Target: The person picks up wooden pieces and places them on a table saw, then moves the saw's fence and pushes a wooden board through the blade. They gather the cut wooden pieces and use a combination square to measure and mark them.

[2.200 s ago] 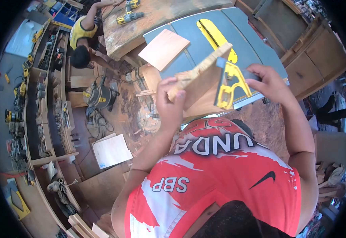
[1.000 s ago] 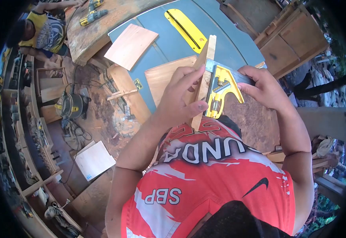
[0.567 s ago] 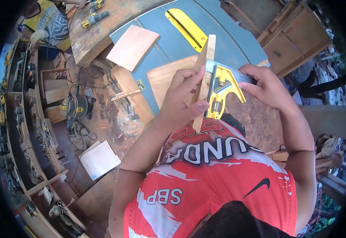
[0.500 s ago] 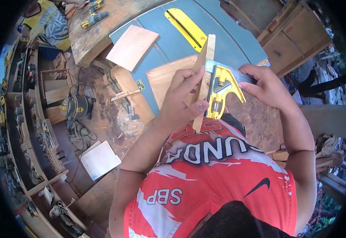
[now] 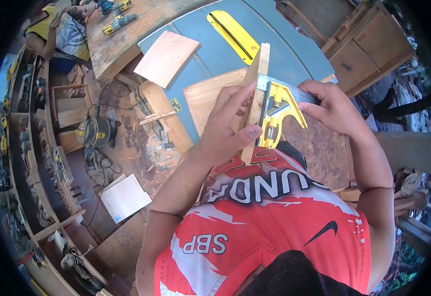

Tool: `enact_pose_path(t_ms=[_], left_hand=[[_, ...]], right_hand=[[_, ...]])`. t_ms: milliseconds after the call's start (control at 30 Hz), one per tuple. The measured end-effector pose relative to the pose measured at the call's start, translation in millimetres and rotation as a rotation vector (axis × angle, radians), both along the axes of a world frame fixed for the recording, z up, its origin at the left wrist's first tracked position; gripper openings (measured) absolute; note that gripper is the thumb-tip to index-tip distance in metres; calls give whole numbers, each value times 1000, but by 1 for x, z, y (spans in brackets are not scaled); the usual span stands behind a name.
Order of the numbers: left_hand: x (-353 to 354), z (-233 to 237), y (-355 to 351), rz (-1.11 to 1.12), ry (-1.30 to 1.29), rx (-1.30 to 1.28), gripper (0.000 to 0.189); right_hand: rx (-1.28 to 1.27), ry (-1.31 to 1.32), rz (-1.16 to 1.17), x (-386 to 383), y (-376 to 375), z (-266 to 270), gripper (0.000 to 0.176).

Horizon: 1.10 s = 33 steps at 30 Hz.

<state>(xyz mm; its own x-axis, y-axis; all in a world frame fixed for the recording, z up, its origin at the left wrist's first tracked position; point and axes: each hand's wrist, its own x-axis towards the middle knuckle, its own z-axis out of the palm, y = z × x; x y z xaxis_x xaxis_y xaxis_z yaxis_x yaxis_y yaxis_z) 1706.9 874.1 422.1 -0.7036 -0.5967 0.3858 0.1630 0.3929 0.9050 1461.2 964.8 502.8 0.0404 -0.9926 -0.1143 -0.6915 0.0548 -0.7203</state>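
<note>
My left hand [image 5: 229,117] grips a wooden board [image 5: 259,74] held up on edge before my chest. Its fingers lie along the board's left face and the thumb reaches to the near edge. Against that board's right side rests a yellow combination square [image 5: 277,114], the metal blade crossing the board's edge. My right hand [image 5: 328,106] pinches the blade's far end between thumb and fingers. Below and behind the held board, another wooden panel [image 5: 210,93] lies on the blue-grey saw table [image 5: 289,42].
On the saw table are a loose wooden panel [image 5: 167,58] and a yellow slotted insert plate [image 5: 233,37]. Cordless drills [image 5: 119,23] lie on the bench at upper left, where a co-worker [image 5: 62,37] sits. A shop vacuum [image 5: 97,130] and tool shelves [image 5: 33,148] stand left.
The co-worker has raised an arm and shifted posture. My view moves very slightly; my hands, the board and the square keep nearly the same positions.
</note>
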Motion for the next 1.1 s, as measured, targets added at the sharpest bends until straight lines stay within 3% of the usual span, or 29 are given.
enact_pose_path(t_ms=[600,1100], left_hand=[[2,3,-8,-58,-66,31,77],[0,-5,-15,-96,-24,-27,91]], right_hand=[[20,-72,2,0,-4,0,23],[5,-24,20,1,-5,2,24]])
